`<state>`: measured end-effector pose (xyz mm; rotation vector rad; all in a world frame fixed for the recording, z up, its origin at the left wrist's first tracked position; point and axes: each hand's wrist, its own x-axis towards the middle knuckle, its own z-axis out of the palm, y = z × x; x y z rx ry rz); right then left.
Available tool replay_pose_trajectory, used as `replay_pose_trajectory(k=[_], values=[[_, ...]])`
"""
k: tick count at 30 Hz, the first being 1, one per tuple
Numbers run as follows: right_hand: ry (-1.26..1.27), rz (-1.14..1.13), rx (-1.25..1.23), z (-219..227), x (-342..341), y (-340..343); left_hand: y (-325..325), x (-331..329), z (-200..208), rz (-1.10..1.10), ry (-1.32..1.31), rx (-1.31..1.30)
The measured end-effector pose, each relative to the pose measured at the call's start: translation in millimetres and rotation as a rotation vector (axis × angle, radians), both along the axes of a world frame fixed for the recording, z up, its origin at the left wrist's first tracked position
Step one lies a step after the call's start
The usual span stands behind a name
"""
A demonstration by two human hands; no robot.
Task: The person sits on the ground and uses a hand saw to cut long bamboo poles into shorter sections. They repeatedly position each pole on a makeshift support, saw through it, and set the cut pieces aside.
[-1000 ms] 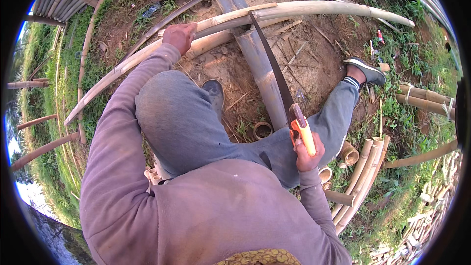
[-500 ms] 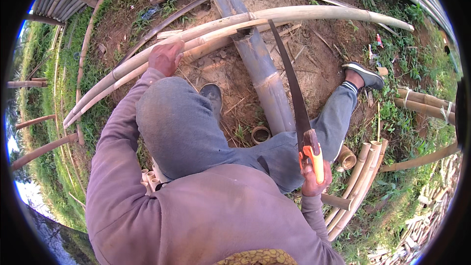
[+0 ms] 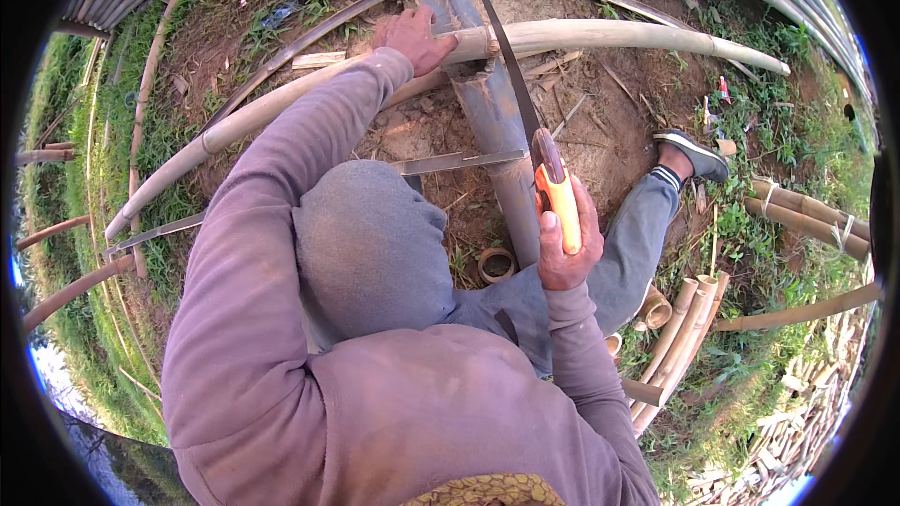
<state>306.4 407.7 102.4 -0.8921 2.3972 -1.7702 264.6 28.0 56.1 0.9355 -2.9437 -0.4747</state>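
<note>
The saw is held ahead of the torso, its long dark blade slanted up and leftward from the orange handle, over the upper side of a pale bamboo pole. The pole is laid roughly left to right, so its long axis is crossed steeply by the blade; whether the pole is touched by the teeth cannot be told from this angle. By the right grip the saw's handle is clasped, with the thumb laid along it. From there the pole is found ahead, with the crossing point forward and to the left. That point is much nearer to the left grip, which is placed on top of the pole just left of the blade; how firmly the fingers are clenched cannot be made out. The pole is passed across a thick grey bamboo log, set on the soil and pointed away from the body. Nearer than the pole, a narrow strip is seen across the log beside the raised knee. Farther right, a shoe is planted on the ground, and cut bamboo lengths are gathered below it
</note>
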Motion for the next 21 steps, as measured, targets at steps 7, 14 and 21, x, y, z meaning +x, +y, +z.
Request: replay_pose_trajectory(k=[7,14,21], values=[[-0.029,0.009,0.029,-11.0,-0.8,-13.1,4.9,-34.2,-5.9,0.125,-0.179,0.27],[-0.087,0.024,0.003,-10.9,-0.2,-19.0,4.9,-29.0,-5.8,0.08,-0.136,0.226],[-0.016,0.043,0.014,-16.8,-4.1,-18.1,2.7,-32.9,-10.5,0.105,-0.189,0.211]])
